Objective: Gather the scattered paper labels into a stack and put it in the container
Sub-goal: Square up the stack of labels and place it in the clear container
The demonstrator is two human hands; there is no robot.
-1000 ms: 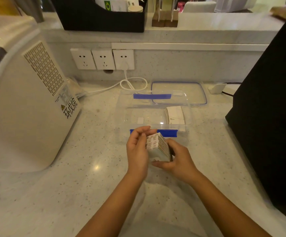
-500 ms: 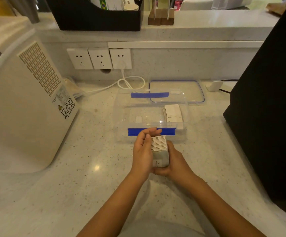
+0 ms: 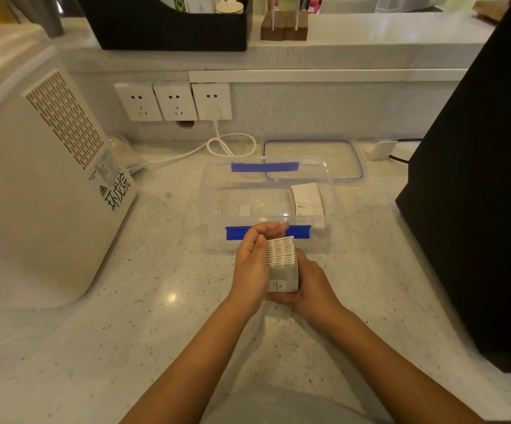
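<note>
A thick stack of white paper labels [image 3: 282, 264] stands on edge between my two hands, just in front of the container. My left hand [image 3: 252, 264] presses flat against its left side, fingers extended. My right hand [image 3: 309, 280] cups it from the right and below. The clear plastic container [image 3: 217, 191] with blue clip handles lies open on the counter right behind my hands. A smaller bundle of labels [image 3: 306, 198] lies inside at its right end, and a small white piece [image 3: 245, 210] sits near its middle.
The container's clear lid [image 3: 312, 160] with a blue rim lies behind it. A large white appliance [image 3: 33, 179] stands at the left, a tall black object [image 3: 480, 194] at the right. Wall sockets [image 3: 174, 101] and a looped white cable [image 3: 229, 145] are at the back.
The stack went from tilted and fanned to upright and squared between my palms. My left hand flattened against its side. Both hands stayed in front of the container.
</note>
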